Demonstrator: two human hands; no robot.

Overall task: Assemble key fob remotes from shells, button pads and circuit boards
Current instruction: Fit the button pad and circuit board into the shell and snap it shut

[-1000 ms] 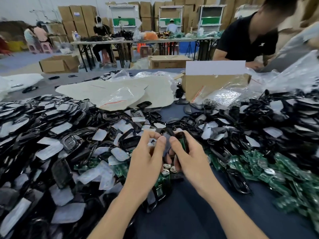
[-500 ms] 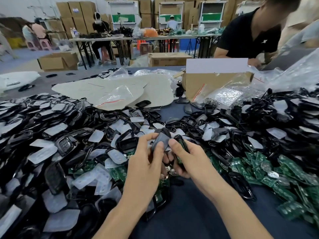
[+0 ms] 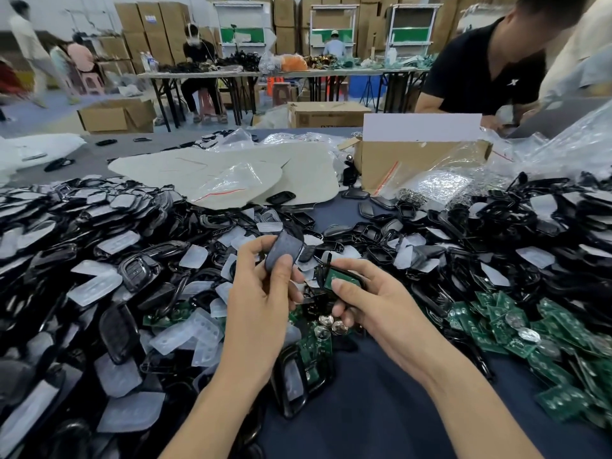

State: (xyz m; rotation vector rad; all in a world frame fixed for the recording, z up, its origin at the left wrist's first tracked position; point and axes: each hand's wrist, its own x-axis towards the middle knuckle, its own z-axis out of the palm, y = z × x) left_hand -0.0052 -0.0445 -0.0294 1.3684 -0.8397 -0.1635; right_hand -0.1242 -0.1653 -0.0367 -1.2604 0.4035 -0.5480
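Observation:
My left hand [image 3: 261, 293] pinches a dark grey shell cover [image 3: 283, 248] between thumb and fingers, held up above the table. My right hand [image 3: 374, 306] grips a black shell frame with a green circuit board [image 3: 337, 276] seated in it, thumb pressed on the board. The two parts are a little apart, side by side. Several coin cells [image 3: 329, 326] lie just below my hands. A black frame with a board [image 3: 298, 376] lies on the cloth near my left wrist.
Heaps of black shells and clear button pads [image 3: 99, 283] fill the left and the far right. Green circuit boards [image 3: 530, 329] pile at the right. A cardboard box [image 3: 414, 157] and plastic bags stand behind. A person in black [image 3: 490, 67] works at the far right.
Both hands have risen and drawn apart. My left hand lifted the grey cover clear of the frame, and the green board in my right hand's frame now shows.

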